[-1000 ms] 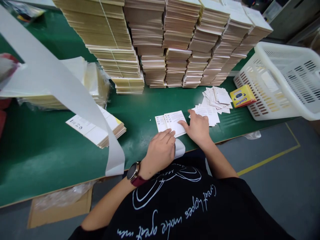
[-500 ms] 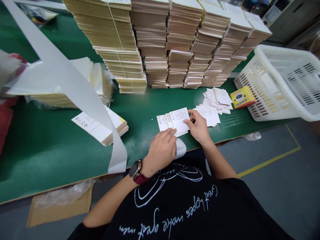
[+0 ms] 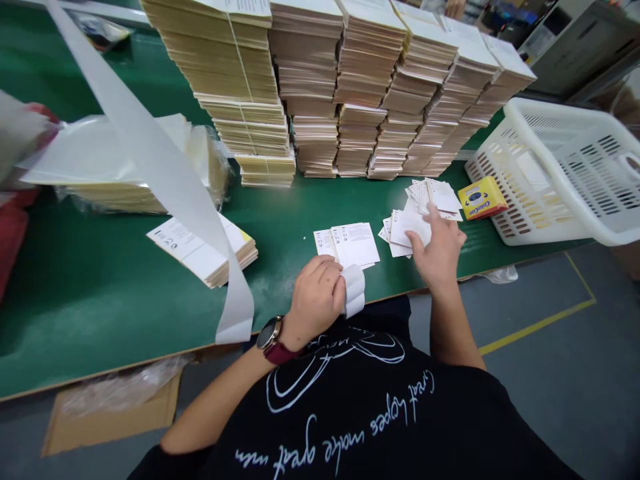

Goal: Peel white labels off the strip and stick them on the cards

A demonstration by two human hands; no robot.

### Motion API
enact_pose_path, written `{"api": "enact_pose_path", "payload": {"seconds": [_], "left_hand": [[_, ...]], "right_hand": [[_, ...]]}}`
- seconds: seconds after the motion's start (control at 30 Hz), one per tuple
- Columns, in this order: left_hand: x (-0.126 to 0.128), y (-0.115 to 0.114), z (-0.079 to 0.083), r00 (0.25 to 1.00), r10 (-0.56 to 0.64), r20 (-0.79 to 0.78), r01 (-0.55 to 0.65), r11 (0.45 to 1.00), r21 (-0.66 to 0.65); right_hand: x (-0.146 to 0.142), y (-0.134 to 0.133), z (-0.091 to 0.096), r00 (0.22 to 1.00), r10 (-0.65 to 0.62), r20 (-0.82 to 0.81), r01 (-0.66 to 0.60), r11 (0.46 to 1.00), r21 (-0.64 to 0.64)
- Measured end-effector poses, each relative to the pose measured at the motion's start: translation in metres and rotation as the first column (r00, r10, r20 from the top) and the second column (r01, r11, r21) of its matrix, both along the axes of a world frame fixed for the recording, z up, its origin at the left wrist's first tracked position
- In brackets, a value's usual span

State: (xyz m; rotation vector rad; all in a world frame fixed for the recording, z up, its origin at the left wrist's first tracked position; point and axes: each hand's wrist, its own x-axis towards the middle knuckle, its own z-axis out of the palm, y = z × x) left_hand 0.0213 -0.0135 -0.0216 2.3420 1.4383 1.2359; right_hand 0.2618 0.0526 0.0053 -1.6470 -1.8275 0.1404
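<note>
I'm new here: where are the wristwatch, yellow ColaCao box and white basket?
Wristwatch (image 3: 271, 333), head view, on its dial.
Yellow ColaCao box (image 3: 482, 198), head view, on its top.
White basket (image 3: 530, 213), head view, on its slotted wall.

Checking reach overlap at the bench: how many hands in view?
3: the person's left hand beside a curled white strip, right hand over loose sheets, and apparently a co-worker's hand at the top edge, behind the stacks. More may be hidden.

White leaflets (image 3: 354, 244) with black print lie on the green workbench (image 3: 100, 293); at right, a white slotted basket (image 3: 520, 200) sits beside a yellow-and-blue box (image 3: 483, 198).
</note>
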Motion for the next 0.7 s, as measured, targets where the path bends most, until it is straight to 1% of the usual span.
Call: {"api": "enact_pose_path", "payload": {"seconds": [0.03,0.07,0.1,0.13,0.17,0.2,0.27,0.33,0.37,0.43,0.5,0.57,0.6,0.67,0.7], "left_hand": [[0.000,0.000,0.001,0.999,0.019,0.034,-0.019,1.000,-0.022],[-0.001,0.000,0.002,0.998,0.035,0.056,-0.032,0.998,-0.051],[-0.001,0.001,0.002,0.997,0.047,0.068,-0.042,0.996,-0.078],[-0.001,0.001,0.002,0.996,0.055,0.071,-0.048,0.993,-0.104],[-0.001,0.001,0.002,0.996,0.058,0.069,-0.050,0.991,-0.124],[0.000,0.001,0.001,0.996,0.059,0.066,-0.050,0.989,-0.139],[0.000,0.000,0.001,0.994,0.082,0.075,-0.072,0.989,-0.129],[0.000,-0.001,0.000,0.990,0.114,0.086,-0.107,0.991,-0.082],[0.001,-0.001,0.000,0.990,0.112,0.083,-0.108,0.993,-0.047],[0.001,-0.001,0.000,0.998,0.044,0.052,-0.044,0.999,0.011],[0.001,-0.001,-0.001,0.998,-0.051,0.029,0.050,0.998,0.026],[0.001,-0.001,-0.002,0.994,-0.102,0.041,0.102,0.995,0.000],[0.002,-0.001,-0.003,0.993,-0.112,0.049,0.113,0.993,-0.018],[0.003,0.000,-0.003,0.991,-0.119,0.063,0.122,0.992,-0.045],[0.003,0.000,-0.003,0.990,-0.119,0.072,0.123,0.991,-0.052]], "right_hand": [[-0.005,-0.009,0.002,0.990,0.112,-0.083,-0.118,0.991,-0.070],[-0.013,-0.018,0.002,0.954,0.236,-0.187,-0.263,0.955,-0.140],[-0.022,-0.028,0.001,0.893,0.336,-0.299,-0.402,0.895,-0.192],[-0.032,-0.037,-0.001,0.827,0.396,-0.399,-0.506,0.833,-0.222],[-0.041,-0.044,-0.005,0.774,0.413,-0.480,-0.567,0.791,-0.232],[-0.049,-0.050,-0.009,0.740,0.398,-0.541,-0.587,0.776,-0.232],[-0.058,-0.055,-0.015,0.712,0.313,-0.629,-0.552,0.803,-0.226],[-0.060,-0.054,-0.019,0.693,0.237,-0.681,-0.508,0.830,-0.229],[-0.060,-0.053,-0.020,0.685,0.217,-0.696,-0.500,0.835,-0.231],[-0.058,-0.050,-0.018,0.675,0.213,-0.707,-0.500,0.836,-0.226],[-0.057,-0.050,-0.016,0.691,0.233,-0.684,-0.488,0.848,-0.205],[-0.058,-0.052,-0.014,0.740,0.293,-0.605,-0.464,0.874,-0.145],[-0.059,-0.053,-0.014,0.776,0.329,-0.538,-0.444,0.891,-0.095],[-0.060,-0.057,-0.015,0.843,0.394,-0.365,-0.408,0.912,0.042],[-0.060,-0.058,-0.016,0.863,0.419,-0.281,-0.403,0.908,0.115]]}}
